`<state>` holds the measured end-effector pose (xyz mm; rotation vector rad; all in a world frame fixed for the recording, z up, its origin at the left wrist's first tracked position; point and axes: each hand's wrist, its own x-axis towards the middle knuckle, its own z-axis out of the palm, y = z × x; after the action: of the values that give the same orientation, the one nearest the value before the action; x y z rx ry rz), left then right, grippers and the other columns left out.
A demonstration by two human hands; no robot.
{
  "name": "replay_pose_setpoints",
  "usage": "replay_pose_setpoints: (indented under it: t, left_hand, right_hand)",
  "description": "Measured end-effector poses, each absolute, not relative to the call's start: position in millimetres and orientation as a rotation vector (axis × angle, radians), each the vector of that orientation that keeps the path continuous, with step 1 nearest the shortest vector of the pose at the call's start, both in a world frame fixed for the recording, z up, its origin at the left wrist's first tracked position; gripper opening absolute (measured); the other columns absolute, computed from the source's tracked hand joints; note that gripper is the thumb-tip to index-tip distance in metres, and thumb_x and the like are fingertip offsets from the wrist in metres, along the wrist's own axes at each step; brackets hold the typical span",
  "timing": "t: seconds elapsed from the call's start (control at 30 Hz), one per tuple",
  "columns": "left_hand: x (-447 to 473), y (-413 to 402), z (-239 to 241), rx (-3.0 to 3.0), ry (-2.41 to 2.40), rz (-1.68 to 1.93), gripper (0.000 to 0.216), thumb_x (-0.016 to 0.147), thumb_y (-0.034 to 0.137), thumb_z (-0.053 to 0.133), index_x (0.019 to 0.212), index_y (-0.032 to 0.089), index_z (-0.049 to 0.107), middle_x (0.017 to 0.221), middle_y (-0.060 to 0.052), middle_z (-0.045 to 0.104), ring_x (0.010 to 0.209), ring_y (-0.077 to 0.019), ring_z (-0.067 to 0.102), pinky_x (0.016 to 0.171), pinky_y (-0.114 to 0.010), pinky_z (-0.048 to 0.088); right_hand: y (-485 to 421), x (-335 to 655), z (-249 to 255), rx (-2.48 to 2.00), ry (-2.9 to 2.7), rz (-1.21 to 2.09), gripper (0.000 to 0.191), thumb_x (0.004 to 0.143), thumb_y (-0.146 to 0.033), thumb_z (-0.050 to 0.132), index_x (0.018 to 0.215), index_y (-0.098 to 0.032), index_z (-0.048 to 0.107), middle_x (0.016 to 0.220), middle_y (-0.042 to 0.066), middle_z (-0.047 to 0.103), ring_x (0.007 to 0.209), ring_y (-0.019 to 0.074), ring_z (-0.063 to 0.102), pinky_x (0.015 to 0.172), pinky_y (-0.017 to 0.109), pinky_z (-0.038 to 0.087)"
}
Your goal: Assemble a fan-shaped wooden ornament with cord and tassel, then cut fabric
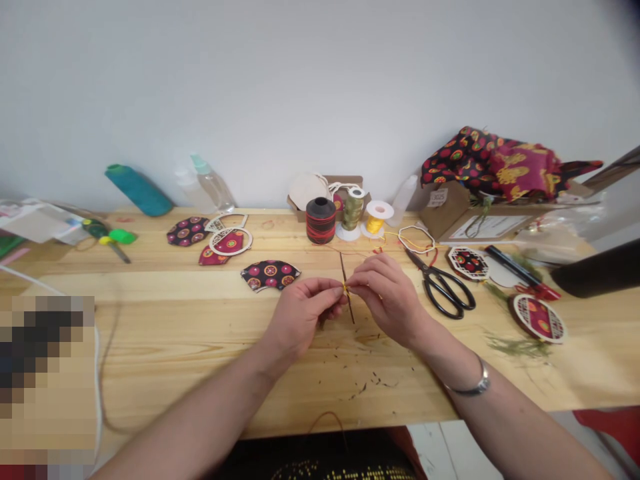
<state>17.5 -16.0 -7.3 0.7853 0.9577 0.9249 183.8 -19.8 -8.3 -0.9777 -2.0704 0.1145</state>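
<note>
My left hand (305, 307) and my right hand (387, 297) meet above the middle of the wooden table, fingertips nearly touching. Between them runs a thin dark cord or strip (351, 312), upright in view, its two ends sticking out above and below the fingers. A bit of yellow thread (345, 287) crosses it at the fingertips. My left thumb and forefinger pinch the crossing, while the right fingertips are closed on the yellow thread; the exact grip is partly hidden. Just left of my left hand lies a fan-shaped patterned fabric piece (270, 273).
Black-handled scissors (447, 290) lie right of my right hand. Behind stand a red-and-black thread spool (321, 221), a green spool (353, 208) and a yellow spool (376, 220). A cardboard box (465, 217) holds patterned cloth (520, 160). Dark scraps (373, 383) litter the table's front.
</note>
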Motion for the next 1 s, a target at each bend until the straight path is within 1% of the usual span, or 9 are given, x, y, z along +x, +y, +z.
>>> replay_pose_setpoints:
  t: [0.27,0.43,0.57,0.63,0.7,0.8,0.87,0.93,1.0]
  left_hand:
    - [17.2,-16.7,-4.3,0.918,1.053,0.962,0.008,0.065,0.02,0.072,0.069,0.012,0.072,0.058,0.001,0.065,0.051,-0.0052,0.053,0.051,-0.017,0.039]
    - [15.6,-15.1,-7.1,0.778,0.991,0.947,0.011,0.062,0.02,0.074,0.07,0.012,0.071,0.061,-0.001,0.067,0.051,-0.0063,0.055,0.051,-0.018,0.04]
    - [14.7,-13.8,-8.9,0.689,0.938,0.922,0.015,0.059,0.02,0.075,0.071,0.011,0.071,0.06,-0.002,0.067,0.05,-0.007,0.055,0.049,-0.018,0.039]
    - [14.8,-13.4,-9.1,0.682,0.934,0.922,0.016,0.059,0.02,0.075,0.071,0.011,0.07,0.06,-0.002,0.067,0.05,-0.007,0.055,0.049,-0.018,0.039]
    - [15.1,-13.1,-9.2,0.684,0.94,0.925,0.016,0.059,0.02,0.076,0.071,0.011,0.071,0.06,-0.002,0.067,0.05,-0.0071,0.055,0.049,-0.018,0.04]
    - [15.6,-13.3,-8.6,0.712,0.958,0.937,0.015,0.059,0.02,0.076,0.071,0.012,0.071,0.059,-0.002,0.067,0.049,-0.007,0.055,0.049,-0.018,0.039]
    - [16.0,-14.1,-7.3,0.742,0.976,0.947,0.015,0.06,0.021,0.076,0.07,0.012,0.071,0.06,-0.002,0.067,0.049,-0.0067,0.054,0.05,-0.019,0.039]
    - [16.6,-15.3,-5.5,0.781,0.999,0.956,0.014,0.061,0.021,0.075,0.07,0.012,0.071,0.06,-0.001,0.067,0.05,-0.0067,0.054,0.051,-0.019,0.04]
    - [17.0,-16.4,-3.9,0.836,1.024,0.958,0.012,0.062,0.021,0.075,0.07,0.012,0.071,0.06,-0.001,0.066,0.051,-0.0069,0.053,0.052,-0.02,0.04]
  right_hand:
    - [-20.2,181.6,-8.0,-0.989,-2.072,0.164,0.014,0.091,-0.015,0.052,0.085,-0.018,0.064,0.08,0.007,0.067,0.078,0.0188,0.055,0.073,0.036,0.046]
    - [-19.3,180.9,-9.4,-1.153,-1.685,0.618,0.008,0.082,-0.014,0.06,0.083,-0.02,0.066,0.077,0.002,0.068,0.07,0.0146,0.06,0.066,0.03,0.049]
    - [-17.0,181.6,-10.4,-1.244,-1.46,0.879,0.012,0.08,-0.019,0.057,0.088,-0.019,0.067,0.069,0.0,0.067,0.061,0.0128,0.06,0.063,0.028,0.049]
    - [-17.0,182.3,-10.1,-1.303,-1.447,0.856,0.015,0.084,-0.022,0.054,0.089,-0.018,0.068,0.059,-0.002,0.063,0.055,0.0123,0.057,0.061,0.029,0.048]
    - [-17.9,183.2,-9.3,-1.371,-1.507,0.712,0.019,0.087,-0.027,0.053,0.08,-0.019,0.069,0.054,-0.002,0.059,0.055,0.0134,0.054,0.061,0.03,0.046]
    - [-19.9,184.1,-7.3,-1.316,-1.682,0.34,0.018,0.085,-0.025,0.06,0.07,-0.02,0.069,0.068,0.004,0.066,0.074,0.0188,0.057,0.073,0.036,0.046]
    - [-21.1,183.9,-6.1,-1.185,-1.782,0.195,0.01,0.084,-0.017,0.062,0.079,-0.02,0.07,0.081,0.006,0.068,0.083,0.0203,0.057,0.079,0.038,0.045]
    - [-21.9,183.2,-5.8,-1.081,-1.88,0.172,0.011,0.087,-0.015,0.059,0.087,-0.02,0.068,0.082,0.005,0.067,0.08,0.0192,0.057,0.077,0.038,0.045]
    - [-22.2,182.3,-6.6,-1.027,-1.979,0.172,0.012,0.089,-0.015,0.056,0.086,-0.02,0.066,0.079,0.004,0.067,0.077,0.0187,0.056,0.076,0.038,0.045]
